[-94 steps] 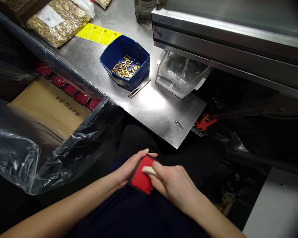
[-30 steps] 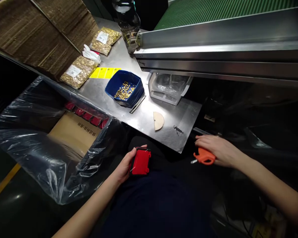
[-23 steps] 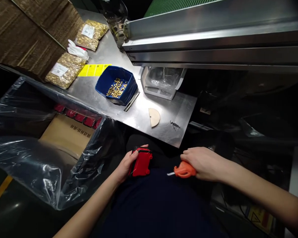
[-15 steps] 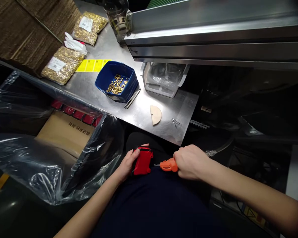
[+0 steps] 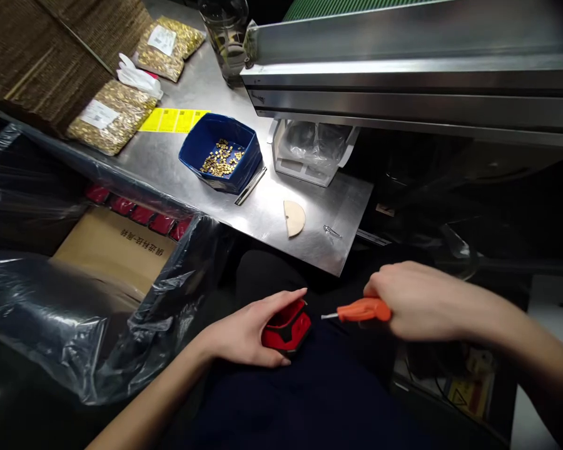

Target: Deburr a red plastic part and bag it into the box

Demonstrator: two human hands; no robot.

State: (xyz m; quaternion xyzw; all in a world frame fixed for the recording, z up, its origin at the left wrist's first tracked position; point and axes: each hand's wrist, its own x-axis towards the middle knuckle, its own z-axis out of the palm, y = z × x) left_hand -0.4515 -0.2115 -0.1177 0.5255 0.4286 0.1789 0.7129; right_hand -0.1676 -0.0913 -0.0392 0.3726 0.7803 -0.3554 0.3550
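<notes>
My left hand is wrapped around a small red and black plastic part over my dark lap. My right hand grips an orange tool whose thin metal tip points left, a short gap from the red part. A beige semicircular piece lies on the steel table just beyond my hands.
A blue bin of small gold pieces, a metal strip, a white holder with a clear bag, bags of gold parts and yellow labels sit on the table. A plastic-lined carton with red parts stands at left.
My right hand put the beige piece on the table, took the orange tool from the right and brought it to the red part. My left hand has tilted the red part and shifted right.
</notes>
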